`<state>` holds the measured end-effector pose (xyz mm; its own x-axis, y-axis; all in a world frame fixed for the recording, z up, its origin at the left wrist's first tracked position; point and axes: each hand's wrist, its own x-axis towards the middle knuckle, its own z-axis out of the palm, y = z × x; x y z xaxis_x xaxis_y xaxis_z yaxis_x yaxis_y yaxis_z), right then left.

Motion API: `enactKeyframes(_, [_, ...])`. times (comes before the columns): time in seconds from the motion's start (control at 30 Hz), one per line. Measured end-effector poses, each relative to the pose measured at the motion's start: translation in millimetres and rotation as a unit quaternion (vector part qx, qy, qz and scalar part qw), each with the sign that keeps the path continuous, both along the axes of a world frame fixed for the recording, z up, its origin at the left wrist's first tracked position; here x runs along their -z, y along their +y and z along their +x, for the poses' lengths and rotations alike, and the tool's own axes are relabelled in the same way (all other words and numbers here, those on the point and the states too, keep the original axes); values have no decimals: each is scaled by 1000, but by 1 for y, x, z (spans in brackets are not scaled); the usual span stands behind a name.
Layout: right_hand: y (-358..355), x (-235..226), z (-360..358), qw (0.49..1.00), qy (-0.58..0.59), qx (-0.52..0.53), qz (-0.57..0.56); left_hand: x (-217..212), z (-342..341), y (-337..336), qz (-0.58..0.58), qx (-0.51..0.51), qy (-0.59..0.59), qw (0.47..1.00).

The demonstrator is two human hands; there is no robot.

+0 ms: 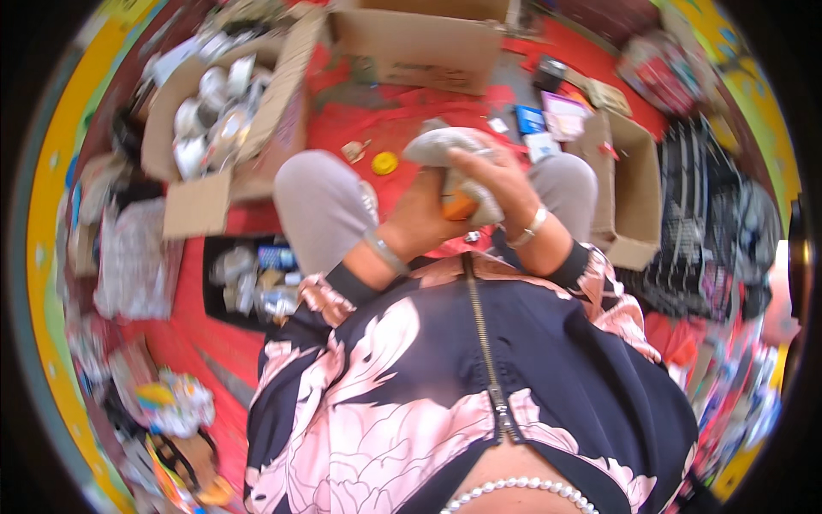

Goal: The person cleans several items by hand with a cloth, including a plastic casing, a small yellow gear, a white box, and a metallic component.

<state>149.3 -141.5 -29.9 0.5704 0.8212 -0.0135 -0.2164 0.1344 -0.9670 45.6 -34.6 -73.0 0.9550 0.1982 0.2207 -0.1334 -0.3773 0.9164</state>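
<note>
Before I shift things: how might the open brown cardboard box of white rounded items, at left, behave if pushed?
The open brown cardboard box probably resists somewhat, given its many white rounded items. Those may shift or spill, since the top is open. Its folded-out flap would likely bend.

No lettering or numbers can be read. Dark printed lines, too blurred to make out, cross the facing wall of the large open brown cardboard box [419, 53]; right of it, the small rectangular blue packet [530, 119] is equally illegible.
</note>
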Motion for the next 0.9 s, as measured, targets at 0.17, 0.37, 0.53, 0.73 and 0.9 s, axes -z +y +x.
enactKeyframes(0.17, [20, -1, -16, 994, 99, 1, 35, 1, -25, 8, 104, -91, -48, 989])
enactKeyframes(0.37, [55, 16, -17, 918, 342, -122, 159, -5, -49, 20, 179, -228, -163, 943])
enactKeyframes(0.53, [75, 13, -37, 907, 393, -144, 40, -13, -69, 34, 267, -297, -157, 903])
enactKeyframes(0.73, [74, 30, -44, 923, 310, -178, -145, 6, -99, 59, 108, -400, -238, 879])
enactKeyframes(0.9, [58, 30, 7, 925, 364, -103, -20, 76, -167, 155, -314, -569, -231, 724])
